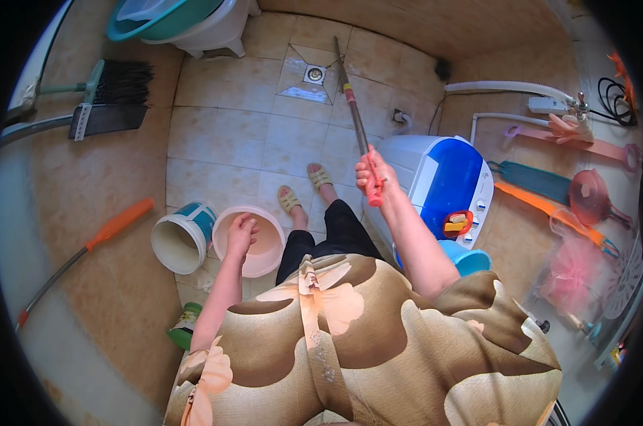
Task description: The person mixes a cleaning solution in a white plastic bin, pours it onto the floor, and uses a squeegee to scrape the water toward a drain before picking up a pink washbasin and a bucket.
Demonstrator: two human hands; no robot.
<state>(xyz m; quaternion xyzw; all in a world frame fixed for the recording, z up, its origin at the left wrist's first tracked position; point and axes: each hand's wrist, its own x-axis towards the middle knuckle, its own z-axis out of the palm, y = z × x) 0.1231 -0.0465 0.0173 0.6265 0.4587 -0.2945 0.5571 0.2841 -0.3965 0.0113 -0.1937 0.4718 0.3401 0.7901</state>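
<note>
Wrapped around the red grip of a metal pole (pixel 357 117) is my right hand (pixel 375 171). The pole slants up and away over the tiled floor, and its far tip lies near the square floor drain (pixel 315 74); what kind of tool it is I cannot tell. My left hand (pixel 242 234) hangs over a pink plastic basin (pixel 270 234) with its fingers loosely curled and apart, holding nothing. A white bucket (pixel 173 246) with a blue-green label lies close beside the basin on the left.
To the right stands a small washing machine (pixel 444 181) with a blue lid, a light-blue bucket (pixel 468 258) beside it. A white plastic stool (pixel 215 29) bears a teal basin (pixel 164 26) at the upper left. A broom (pixel 119 82) and dustpan (pixel 108 121) are along the left wall.
</note>
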